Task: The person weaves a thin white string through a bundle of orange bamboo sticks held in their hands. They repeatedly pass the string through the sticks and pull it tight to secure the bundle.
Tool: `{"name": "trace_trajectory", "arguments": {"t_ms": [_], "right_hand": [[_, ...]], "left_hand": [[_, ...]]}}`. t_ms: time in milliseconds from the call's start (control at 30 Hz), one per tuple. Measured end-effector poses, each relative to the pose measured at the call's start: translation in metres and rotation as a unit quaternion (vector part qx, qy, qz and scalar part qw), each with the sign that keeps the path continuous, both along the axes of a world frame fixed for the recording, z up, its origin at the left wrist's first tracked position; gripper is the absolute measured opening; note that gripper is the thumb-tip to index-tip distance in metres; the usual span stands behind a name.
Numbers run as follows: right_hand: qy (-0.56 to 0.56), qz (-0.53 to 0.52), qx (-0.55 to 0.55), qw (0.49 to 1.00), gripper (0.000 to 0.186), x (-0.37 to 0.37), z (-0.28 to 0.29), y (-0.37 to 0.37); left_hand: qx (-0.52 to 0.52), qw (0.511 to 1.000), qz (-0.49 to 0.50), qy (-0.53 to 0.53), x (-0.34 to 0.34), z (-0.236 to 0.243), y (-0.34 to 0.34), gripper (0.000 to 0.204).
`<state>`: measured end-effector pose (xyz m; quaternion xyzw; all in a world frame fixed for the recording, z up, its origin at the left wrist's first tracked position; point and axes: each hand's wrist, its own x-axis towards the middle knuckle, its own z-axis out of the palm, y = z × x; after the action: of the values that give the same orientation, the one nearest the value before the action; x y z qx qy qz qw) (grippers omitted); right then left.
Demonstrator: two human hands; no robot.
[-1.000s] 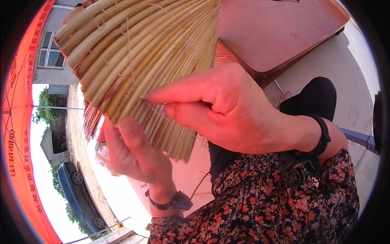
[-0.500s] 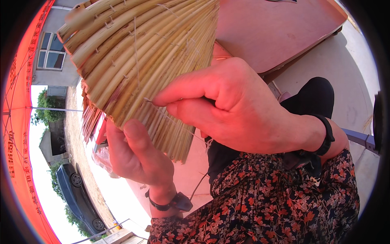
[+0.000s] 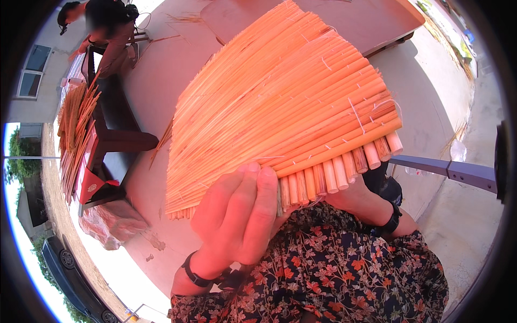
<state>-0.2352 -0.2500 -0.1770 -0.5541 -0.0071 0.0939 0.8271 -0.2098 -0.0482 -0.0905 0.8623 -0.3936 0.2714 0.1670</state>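
Note:
A fan-shaped mat of reed stalks [image 3: 269, 116], stitched with white thread, is spread out before me. Its cut stalk ends stick out along the near right edge, and a loose thread curls at the right corner. My left hand [image 3: 234, 215] is closed on the near edge, fingers on top, the thumb hidden. Below the cut ends, my right hand [image 3: 353, 198] is partly behind the mat; its fingers are hidden, so I cannot tell whether they grip it.
Loose reeds [image 3: 72, 126] lie on a dark-framed table [image 3: 110, 134] at left, beside another person [image 3: 110, 27]. A crumpled plastic bag [image 3: 110, 223] is near its foot. A broad tabletop [image 3: 371, 19] stands at the back; a metal bar [image 3: 468, 175] crosses at right.
The mat has been turned over and swung to the right, so its cut ends now face me. My right hand has gone from pinching a thread above the mat to underneath it.

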Motion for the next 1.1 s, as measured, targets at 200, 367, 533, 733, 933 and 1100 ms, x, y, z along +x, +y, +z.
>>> {"name": "trace_trajectory", "arguments": {"t_ms": [200,367,533,733,933,1100], "right_hand": [[-0.338,0.023,-0.632,0.698,0.045,-0.034,-0.069,-0.017],[-0.27,0.035,-0.569,0.776,0.045,-0.039,-0.064,-0.03],[-0.065,0.033,-0.344,0.936,0.045,-0.056,-0.042,-0.054],[0.04,0.026,-0.222,0.974,0.045,-0.059,-0.035,-0.058],[0.05,0.035,-0.182,0.981,0.045,-0.044,-0.043,-0.044],[0.052,0.04,-0.161,0.985,0.045,-0.032,-0.048,-0.035]], "left_hand": [[0.014,0.999,-0.03,0.019,-0.013,-0.018,0.008,0.05],[-0.02,0.999,-0.017,0.024,-0.013,-0.01,0.002,0.018],[-0.031,0.999,-0.021,0.031,-0.013,-0.007,0.003,0.015],[-0.058,0.998,-0.02,0.023,-0.013,-0.006,0.004,0.015],[-0.042,0.995,-0.088,0.001,-0.009,-0.002,0.013,0.045],[-0.061,0.996,-0.046,0.041,-0.016,0.002,0.011,0.018]]}}
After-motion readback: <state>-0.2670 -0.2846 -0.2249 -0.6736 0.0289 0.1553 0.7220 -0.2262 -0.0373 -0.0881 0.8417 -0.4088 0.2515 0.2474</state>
